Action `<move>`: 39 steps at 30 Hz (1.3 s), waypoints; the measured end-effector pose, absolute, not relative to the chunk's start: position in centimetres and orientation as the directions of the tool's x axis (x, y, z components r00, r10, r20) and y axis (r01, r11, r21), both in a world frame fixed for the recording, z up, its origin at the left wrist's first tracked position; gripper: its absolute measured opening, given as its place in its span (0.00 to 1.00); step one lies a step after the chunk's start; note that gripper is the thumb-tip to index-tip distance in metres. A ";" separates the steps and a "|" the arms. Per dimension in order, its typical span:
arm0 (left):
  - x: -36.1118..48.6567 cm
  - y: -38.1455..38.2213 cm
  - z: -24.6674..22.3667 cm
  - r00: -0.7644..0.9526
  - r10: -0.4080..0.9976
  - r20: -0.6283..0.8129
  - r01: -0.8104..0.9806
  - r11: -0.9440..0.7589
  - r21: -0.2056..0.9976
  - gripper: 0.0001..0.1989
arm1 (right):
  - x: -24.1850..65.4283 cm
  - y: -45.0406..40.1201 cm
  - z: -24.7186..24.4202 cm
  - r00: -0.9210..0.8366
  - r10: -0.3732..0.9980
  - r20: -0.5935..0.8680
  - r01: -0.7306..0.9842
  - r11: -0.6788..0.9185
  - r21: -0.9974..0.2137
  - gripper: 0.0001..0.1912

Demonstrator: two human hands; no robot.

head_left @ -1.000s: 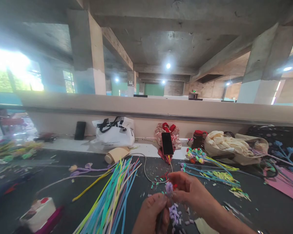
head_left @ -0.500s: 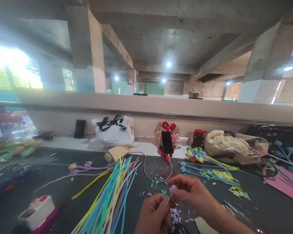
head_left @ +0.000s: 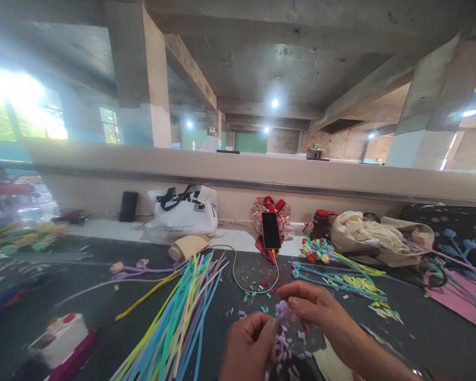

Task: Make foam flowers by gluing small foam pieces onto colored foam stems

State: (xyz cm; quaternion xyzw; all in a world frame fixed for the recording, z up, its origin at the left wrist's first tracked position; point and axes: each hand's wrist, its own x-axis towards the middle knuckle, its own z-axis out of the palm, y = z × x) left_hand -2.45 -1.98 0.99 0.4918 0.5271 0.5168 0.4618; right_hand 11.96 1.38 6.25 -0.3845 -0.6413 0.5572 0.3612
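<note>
Low in the head view, my left hand (head_left: 252, 344) is closed in a pinch at the base of a small light-purple fuzzy cluster (head_left: 282, 310). What its fingertips cover is hidden. My right hand (head_left: 317, 312) is just to the right, its fingers apart and curved round the cluster's side; whether the thumb touches it I cannot tell. Beneath both hands, short cut purple pieces (head_left: 284, 346) lie scattered on the dark table. Teal cut pieces (head_left: 257, 290) lie just beyond the fingers.
Long coloured fuzzy stems (head_left: 178, 317) spread to the left. A phone (head_left: 271, 230) on a cable leans at the back, near a white bag (head_left: 184, 211). Blue stems (head_left: 333, 283) and yellow-green pieces lie right. A white box (head_left: 59, 338) sits lower left, pink paper (head_left: 464, 301) far right.
My right hand's fingers have spread and drawn slightly away from the purple cluster. More of the cluster and of the loose purple pieces below shows. My left hand stays nearly in place.
</note>
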 end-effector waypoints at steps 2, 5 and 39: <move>-2.4 -2.1 1.2 -0.111 0.993 0.038 0.090 -0.028 0.996 0.15 | 11.8 1.5 6.1 -0.436 0.899 0.025 0.116 0.084 -0.990 0.13; -2.3 -2.1 1.4 -0.121 0.990 0.076 0.127 -0.061 0.990 0.14 | 11.6 1.7 5.6 -0.437 0.899 0.012 0.138 0.080 -0.987 0.11; -4.9 -2.9 3.3 0.156 0.967 -0.201 -0.585 0.254 0.770 0.08 | 15.1 2.2 3.0 -0.553 0.833 0.002 0.627 0.419 -0.657 0.09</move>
